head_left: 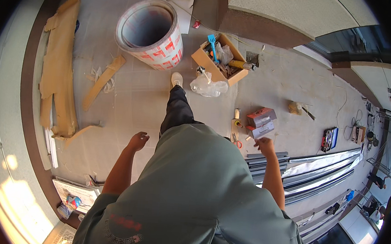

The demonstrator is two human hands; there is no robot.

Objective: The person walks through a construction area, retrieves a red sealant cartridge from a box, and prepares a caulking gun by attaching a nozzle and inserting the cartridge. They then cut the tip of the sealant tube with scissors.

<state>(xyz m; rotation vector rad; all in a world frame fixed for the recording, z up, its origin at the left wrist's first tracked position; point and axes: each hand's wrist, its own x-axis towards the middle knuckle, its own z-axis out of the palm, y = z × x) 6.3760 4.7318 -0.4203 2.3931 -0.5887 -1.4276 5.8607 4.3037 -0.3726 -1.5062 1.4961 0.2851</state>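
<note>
Both my arms hang out at my sides over a tiled floor. On the left, my left hand (138, 141) is loosely open, its fingers a little bent and nothing visible in them. My right hand (265, 146) is also loosely open and appears empty. In the picture it lies just below a red and grey carton (260, 121); whether they touch I cannot tell. Left of that carton are a roll of tape (237, 123) and scissors with orange handles (238, 144). One shoe (176, 79) of mine is forward, near a clear plastic bag (208, 85).
Ahead stands a large roll of printed sheet (164, 50). Beside it is a cardboard box (201, 58) of tools with a blue scraper-like tool (213, 48). Torn cardboard (59, 72) lies along the left wall. Long dark metal profiles (320, 171) and a tool case (329, 139) lie at right.
</note>
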